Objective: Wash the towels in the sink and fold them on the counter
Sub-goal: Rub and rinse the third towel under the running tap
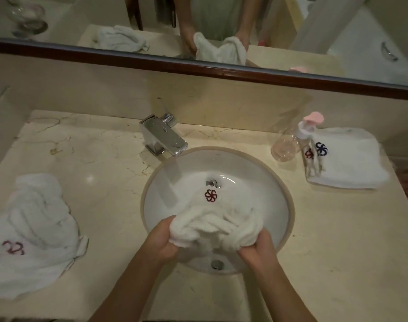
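Observation:
A white towel (212,219) with a dark red flower mark lies bunched in the round white sink (277,182). My left hand (162,240) grips its left end and my right hand (258,247) grips its right end, over the sink's near side. A crumpled white towel (33,231) with a red mark lies on the counter (105,159) at the left. Folded white towels (351,161) with blue and red marks sit on the counter at the right.
A chrome tap (163,138) stands behind the sink. A clear pump bottle with a pink top (291,142) lies beside the folded towels. A mirror with a dark wooden frame (198,66) runs along the back wall. The counter's front edge is close to my body.

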Available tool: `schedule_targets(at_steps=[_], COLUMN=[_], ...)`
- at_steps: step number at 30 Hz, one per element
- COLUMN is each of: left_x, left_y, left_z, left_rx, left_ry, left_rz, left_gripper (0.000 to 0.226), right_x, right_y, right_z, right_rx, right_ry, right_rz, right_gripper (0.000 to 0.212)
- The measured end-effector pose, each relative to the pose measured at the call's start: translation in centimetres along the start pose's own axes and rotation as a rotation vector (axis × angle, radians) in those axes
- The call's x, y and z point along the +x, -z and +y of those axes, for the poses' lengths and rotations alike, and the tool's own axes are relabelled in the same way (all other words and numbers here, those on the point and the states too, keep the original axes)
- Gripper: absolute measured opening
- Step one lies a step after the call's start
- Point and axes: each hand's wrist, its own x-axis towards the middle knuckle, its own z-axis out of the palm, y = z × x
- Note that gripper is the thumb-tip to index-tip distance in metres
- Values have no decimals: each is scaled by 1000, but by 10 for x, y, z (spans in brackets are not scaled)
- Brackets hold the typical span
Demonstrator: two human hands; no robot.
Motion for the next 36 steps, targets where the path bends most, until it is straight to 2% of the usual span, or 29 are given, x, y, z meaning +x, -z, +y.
schedule_targets(at_steps=[2,3,5,6,7,8,10,11,14,16,18,19,22,23,27,28,31,33,34,36], left_x=[0,3,11,10,8,9,10,12,27,27,22,21,39,38,23,23,39,36,31,19], left_y=[-19,-33,-54,-65,-72,-72,-71,-69,-65,-71,-72,-73,-63,-61,-53,-52,-51,-64,-72,-84], left_z=[-9,-11,-18,-23,-29,-35,-32,-23,13,9,-5,-3,29,30,-11,-11,8,9,3,-8], left_rx=[13,58,404,631,863,1043,1178,1175,1051,1141,1218,1221,1117,1085,1193,1191,1160,1193,1246,1251], left_ry=[31,24,-55,-111,-187,-277,-376,-399,-445,-432,-466,-481,-434,-417,-472,-450,-365,-352,-381,-421], left_rz=[48,127,322,390,437,435,371,389,536,490,412,425,523,520,292,300,456,423,345,239], left_gripper=[29,27,41,48,52,53,47,46,50,48,51,52,51,52,51,49,50,57,58,51], right_x=[-2,0,7,14,21,30,47,48,42,59,79,79,63,60,87,89,74,74,82,85], right_y=[-11,-19,-30,-36,-40,-44,-53,-60,-78,-77,-73,-76,-89,-89,-68,-66,-71,-74,-73,-78], right_z=[14,22,40,44,42,37,24,25,39,28,11,10,29,34,15,14,28,21,11,-12], right_rx=[-172,-423,-1085,-1278,-1358,-1350,-1163,-1136,-1315,-1338,-1194,-1171,-1450,-1506,-1291,-1253,-1411,-1542,-1431,-1141], right_ry=[-11,42,299,408,480,505,410,360,408,414,322,307,341,317,133,120,164,165,155,164], right_rz=[95,138,251,285,336,417,492,458,251,366,462,463,263,269,556,561,347,295,354,404], right_gripper=[48,43,32,28,28,29,31,29,31,32,29,30,34,35,43,44,35,35,34,19])
